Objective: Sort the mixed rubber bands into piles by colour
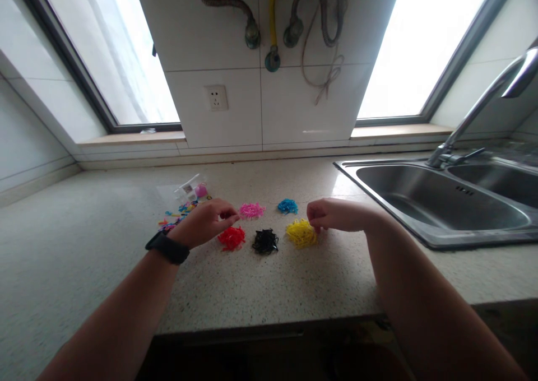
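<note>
Yellow strands (301, 233) lay heaped on the table (218, 291) just left of the right hand (332, 214), whose fingers curled down at the heap's edge; from my end I could not tell whether they were clamped on a strand; the left hand (212, 218) had thumb and fingertips close to each other, with the pink heap (251, 210) just right of the tips and the red heap (231, 238) nearer the body; whether it pinched anything, I could not tell.

I judged that a leftward sweep of the right hand could push yellow into the black heap (265, 241); tangled strands could lift as a clump and shed; a low left wrist, with its dark wristband (168, 247), could scatter the mixed pieces (179, 215) beside it.

The blue heap (287, 205) limited movement ahead and left of the right hand; rightward, the sink (445, 238) rim came near that forearm, and a flicked strand might drop in; the easiest room lay bodyward of both hands, before the table's front edge.
</note>
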{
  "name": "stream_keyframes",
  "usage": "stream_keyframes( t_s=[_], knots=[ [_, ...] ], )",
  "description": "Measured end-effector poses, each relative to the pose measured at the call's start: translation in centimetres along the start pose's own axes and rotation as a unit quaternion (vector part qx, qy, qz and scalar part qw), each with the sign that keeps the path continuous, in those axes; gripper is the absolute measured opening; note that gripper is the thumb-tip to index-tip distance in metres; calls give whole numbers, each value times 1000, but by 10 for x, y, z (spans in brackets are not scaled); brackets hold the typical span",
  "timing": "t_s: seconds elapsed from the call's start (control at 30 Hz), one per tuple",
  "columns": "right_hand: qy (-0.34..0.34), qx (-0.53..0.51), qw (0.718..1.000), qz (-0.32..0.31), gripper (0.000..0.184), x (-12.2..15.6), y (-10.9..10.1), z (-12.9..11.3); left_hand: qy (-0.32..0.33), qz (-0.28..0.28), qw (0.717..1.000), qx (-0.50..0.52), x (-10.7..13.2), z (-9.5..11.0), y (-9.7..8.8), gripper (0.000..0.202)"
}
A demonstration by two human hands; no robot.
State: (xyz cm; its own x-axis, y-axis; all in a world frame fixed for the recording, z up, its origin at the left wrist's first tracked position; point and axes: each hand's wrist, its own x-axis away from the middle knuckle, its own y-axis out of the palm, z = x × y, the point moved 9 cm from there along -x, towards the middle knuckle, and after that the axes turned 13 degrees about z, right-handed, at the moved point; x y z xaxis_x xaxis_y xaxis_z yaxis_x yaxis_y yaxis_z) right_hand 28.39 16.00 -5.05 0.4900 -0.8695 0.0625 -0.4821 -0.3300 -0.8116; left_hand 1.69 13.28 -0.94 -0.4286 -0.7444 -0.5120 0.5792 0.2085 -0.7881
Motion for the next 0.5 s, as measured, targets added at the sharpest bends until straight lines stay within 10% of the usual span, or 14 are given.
stream_keyframes(
  t_s=[0.5],
  knots=[
    [-13,3,995,101,11,-4,-20,-2,-23,47,999,-8,-1,-9,-15,27]
  ],
)
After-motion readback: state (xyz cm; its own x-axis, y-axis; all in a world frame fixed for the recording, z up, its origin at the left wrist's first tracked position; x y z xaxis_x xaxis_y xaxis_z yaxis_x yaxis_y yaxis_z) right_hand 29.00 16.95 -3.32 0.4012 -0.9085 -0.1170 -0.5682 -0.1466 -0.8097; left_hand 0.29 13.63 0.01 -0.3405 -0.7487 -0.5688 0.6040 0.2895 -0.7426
